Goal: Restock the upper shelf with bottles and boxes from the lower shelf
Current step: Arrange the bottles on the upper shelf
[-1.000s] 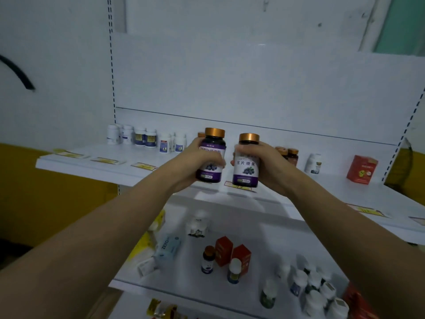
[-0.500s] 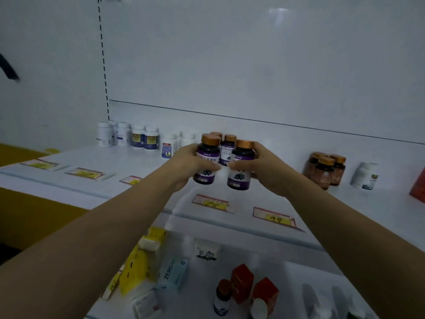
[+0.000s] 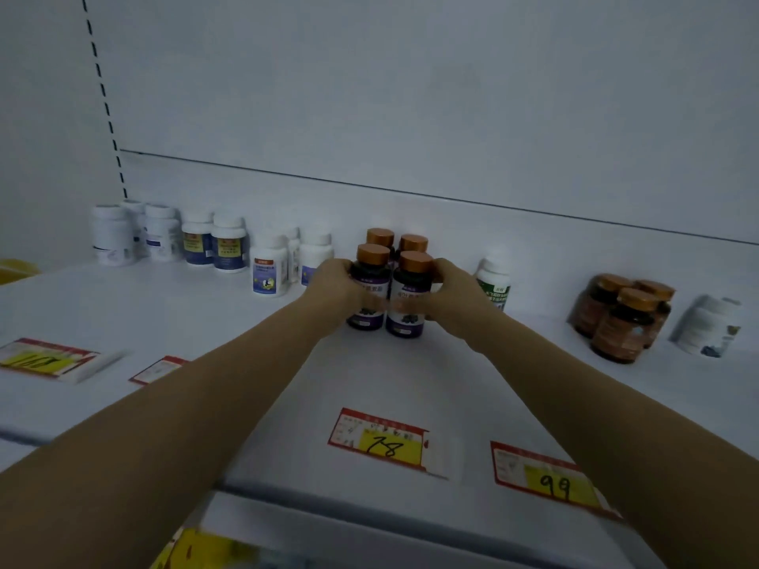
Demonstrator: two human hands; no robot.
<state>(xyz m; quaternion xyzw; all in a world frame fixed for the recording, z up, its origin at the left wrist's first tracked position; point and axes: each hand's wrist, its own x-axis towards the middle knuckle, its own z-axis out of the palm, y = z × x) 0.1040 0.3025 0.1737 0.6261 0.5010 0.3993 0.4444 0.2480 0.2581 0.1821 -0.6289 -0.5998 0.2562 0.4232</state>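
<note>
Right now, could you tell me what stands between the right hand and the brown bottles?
In the head view, a green-labelled white bottle beside the right hand; then bare shelf to the brown bottles.

We grip with left hand [image 3: 334,281] the left bottle [image 3: 369,299] and with right hand [image 3: 451,295] the right bottle [image 3: 410,308]. Both purple-labelled, upright, side by side on upper shelf [image 3: 410,379], just before two matching bottles [image 3: 380,236].
</note>
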